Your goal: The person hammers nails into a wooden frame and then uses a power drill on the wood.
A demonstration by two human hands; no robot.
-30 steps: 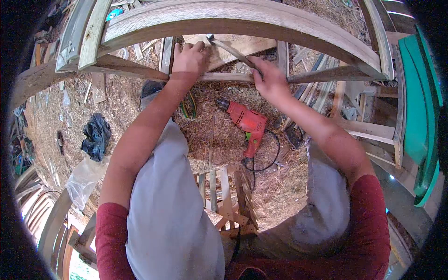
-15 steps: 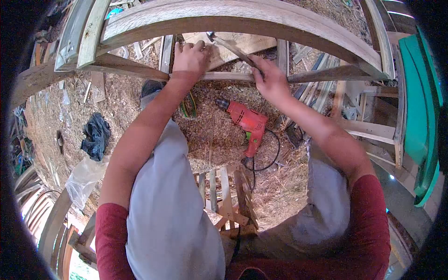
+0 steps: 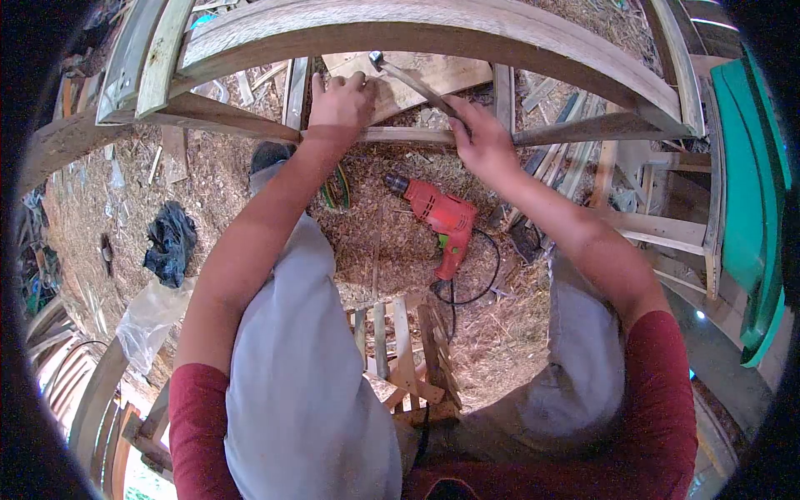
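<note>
In my right hand (image 3: 482, 137) I grip a hammer (image 3: 414, 84) by its handle. Its metal head points to the upper left, above a light wooden board (image 3: 454, 77) set within the wooden frame (image 3: 417, 46). My left hand (image 3: 340, 104) rests at the board's left edge, by the frame's near rail (image 3: 408, 135). Its fingers are bent, and whatever they pinch or press is hidden or too small to name. The hammer head is just right of the left fingertips, apart from them.
A red corded drill (image 3: 442, 218) lies on the shavings-covered ground between my legs. A black plastic bag (image 3: 171, 243) and a clear plastic bag (image 3: 150, 321) lie to the left. Wood strips (image 3: 567, 150) and a green plastic piece (image 3: 746, 208) are at right.
The hammer head has risen slightly, away from the board, and shows more fully. My left hand keeps its place.
</note>
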